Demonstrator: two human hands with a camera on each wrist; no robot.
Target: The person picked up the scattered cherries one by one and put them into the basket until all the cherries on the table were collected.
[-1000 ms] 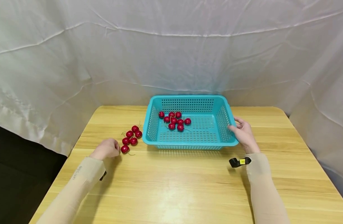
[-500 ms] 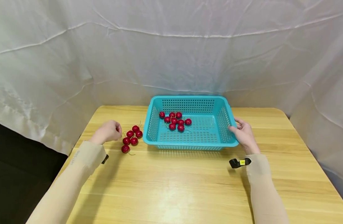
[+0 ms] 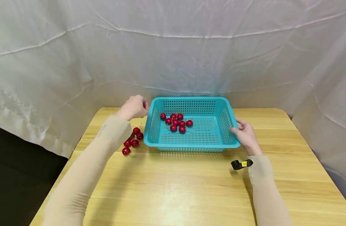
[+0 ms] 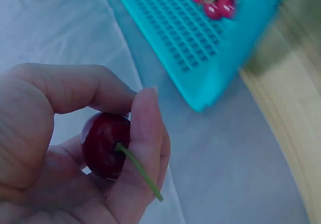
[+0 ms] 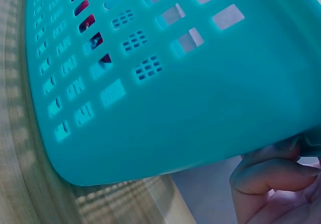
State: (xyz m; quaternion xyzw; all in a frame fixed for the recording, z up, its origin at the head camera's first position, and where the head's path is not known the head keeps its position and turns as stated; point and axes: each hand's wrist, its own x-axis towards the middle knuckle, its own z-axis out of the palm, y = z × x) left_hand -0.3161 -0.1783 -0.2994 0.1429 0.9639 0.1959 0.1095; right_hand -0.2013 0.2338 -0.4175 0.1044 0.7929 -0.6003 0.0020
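My left hand [image 3: 134, 107] is raised beside the left rim of the turquoise basket [image 3: 198, 146]. In the left wrist view its curled fingers hold a dark red cherry [image 4: 104, 144] with a green stem. My right hand [image 3: 245, 135] grips the basket's right end, thumb over the rim; in the right wrist view its fingers [image 5: 273, 176] curl under the edge. A cluster of red cherries [image 3: 175, 121] lies in the left half of the basket. More cherries [image 3: 135, 143] lie on the table left of the basket, partly hidden by my left sleeve.
The wooden table [image 3: 173, 182] carries the basket close to its back edge. A pale grey curtain [image 3: 173, 56] hangs behind and to both sides. A black wrist camera [image 3: 237, 164] sticks out from my right cuff.
My left hand has risen from beside the loose cherries and moved right and away from me to the basket's left rim, carrying the cherry. The right hand and basket have stayed put.
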